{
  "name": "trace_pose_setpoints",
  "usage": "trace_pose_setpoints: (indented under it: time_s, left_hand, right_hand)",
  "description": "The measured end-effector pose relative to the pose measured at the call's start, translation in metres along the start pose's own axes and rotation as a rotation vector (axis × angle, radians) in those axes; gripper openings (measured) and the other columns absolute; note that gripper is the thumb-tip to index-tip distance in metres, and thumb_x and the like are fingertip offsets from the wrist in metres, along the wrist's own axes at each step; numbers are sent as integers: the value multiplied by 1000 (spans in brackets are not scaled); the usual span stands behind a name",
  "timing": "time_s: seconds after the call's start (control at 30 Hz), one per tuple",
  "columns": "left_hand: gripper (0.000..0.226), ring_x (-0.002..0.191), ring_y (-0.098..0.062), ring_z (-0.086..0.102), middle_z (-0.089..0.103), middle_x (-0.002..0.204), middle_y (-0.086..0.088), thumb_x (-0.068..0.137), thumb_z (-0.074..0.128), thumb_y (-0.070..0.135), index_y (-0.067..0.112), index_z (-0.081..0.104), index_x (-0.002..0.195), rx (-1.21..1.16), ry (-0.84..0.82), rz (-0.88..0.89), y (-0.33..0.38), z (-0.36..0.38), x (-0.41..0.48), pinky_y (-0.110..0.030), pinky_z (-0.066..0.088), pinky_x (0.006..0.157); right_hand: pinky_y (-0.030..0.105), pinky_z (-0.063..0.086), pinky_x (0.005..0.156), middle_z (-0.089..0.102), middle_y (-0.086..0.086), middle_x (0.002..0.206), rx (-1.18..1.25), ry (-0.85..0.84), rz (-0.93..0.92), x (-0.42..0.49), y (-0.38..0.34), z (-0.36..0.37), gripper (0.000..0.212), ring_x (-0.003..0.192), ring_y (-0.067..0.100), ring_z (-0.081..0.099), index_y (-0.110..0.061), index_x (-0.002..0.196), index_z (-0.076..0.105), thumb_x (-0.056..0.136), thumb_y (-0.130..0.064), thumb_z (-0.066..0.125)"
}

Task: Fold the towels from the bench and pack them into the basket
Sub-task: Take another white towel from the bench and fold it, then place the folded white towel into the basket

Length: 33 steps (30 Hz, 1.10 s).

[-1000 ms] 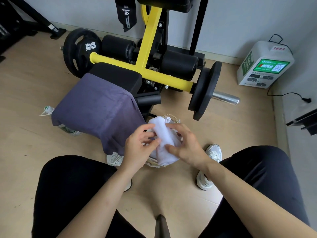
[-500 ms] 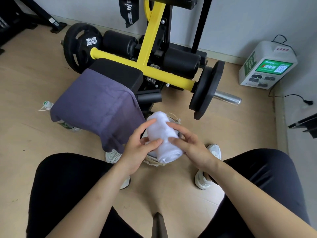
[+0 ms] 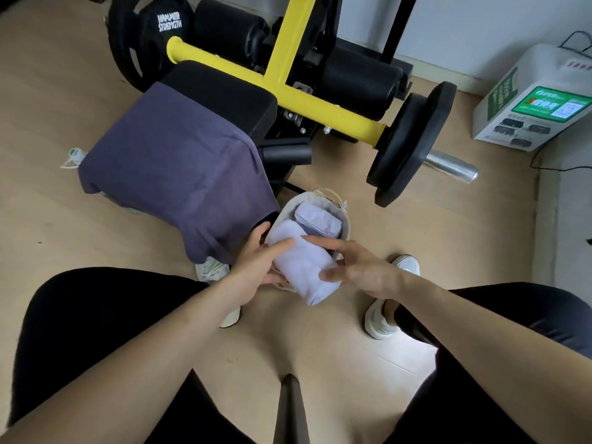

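A rolled white towel (image 3: 302, 267) lies slanted across the near rim of the basket (image 3: 347, 227), its long axis running from far left to near right. The far end sits over the basket's mouth; the near end juts out past the rim, above the floor (image 3: 320, 341).

The left hand (image 3: 256, 267) grasps the towel from its left side, thumb under the roll and index finger laid along the top. The right hand (image 3: 362, 270) is released, fingers spread, its fingertips at the roll's right edge; whether they press on it cannot be told.

Inside the basket, on the far side, a second folded white towel (image 3: 318, 221) already lies, close against the roll's far end and taking up much of the room there.

To the left, a purple towel (image 3: 173, 177) hangs spread over the black padded desk (image 3: 224, 97), its near corner drooping just beside the basket and the left hand. A yellow frame (image 3: 288, 88) crosses behind the pad, with black weight plates at its left end (image 3: 141, 40) and right end (image 3: 410, 145). The right plate stands on the floor just far-right of the basket. A white and green box (image 3: 531, 100) stands far right by the wall. White shoes (image 3: 381, 322) flank the basket on the near side.
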<state>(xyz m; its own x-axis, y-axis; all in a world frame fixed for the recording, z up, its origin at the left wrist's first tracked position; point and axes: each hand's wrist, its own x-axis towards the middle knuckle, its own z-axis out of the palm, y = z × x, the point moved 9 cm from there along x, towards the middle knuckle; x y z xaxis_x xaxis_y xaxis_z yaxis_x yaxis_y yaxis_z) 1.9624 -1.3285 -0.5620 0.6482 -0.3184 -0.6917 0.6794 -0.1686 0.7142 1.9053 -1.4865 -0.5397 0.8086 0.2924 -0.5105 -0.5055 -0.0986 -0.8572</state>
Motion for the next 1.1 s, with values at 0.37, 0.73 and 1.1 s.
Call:
trace_pose_setpoints:
  time_s: [0.37, 0.73, 1.1]
  left_hand:
    - [32, 112, -21, 65, 67, 125, -2, 95, 67, 33, 20, 62, 124, 249, 150, -79, -25, -25, 124, -39, 61, 87]
    - [44, 104, -38, 60, 66, 109, -22, 92, 65, 32, 4, 63, 126, 894, 189, 118, -79, -40, 163, -30, 40, 78]
    - [36, 114, -30, 62, 68, 125, -12, 93, 70, 23, 15, 67, 129, 753, 208, 80, -103, -58, 176, -35, 51, 92]
  right_hand:
    - [34, 34, 114, 43, 6, 150, -624, 67, 46, 114, 40, -53, 74, 139, 23, 38, -29, 145, 48, 84, 14, 48]
    - [24, 32, 109, 48, 10, 140, -847, 14, -12, 162, 142, -33, 67, 129, 33, 47, -20, 150, 41, 88, 2, 53]
    - [44, 50, 76, 61, 9, 126, -1252, 133, -92, 152, 145, -22, 78, 102, 40, 59, -24, 141, 54, 65, -24, 74]
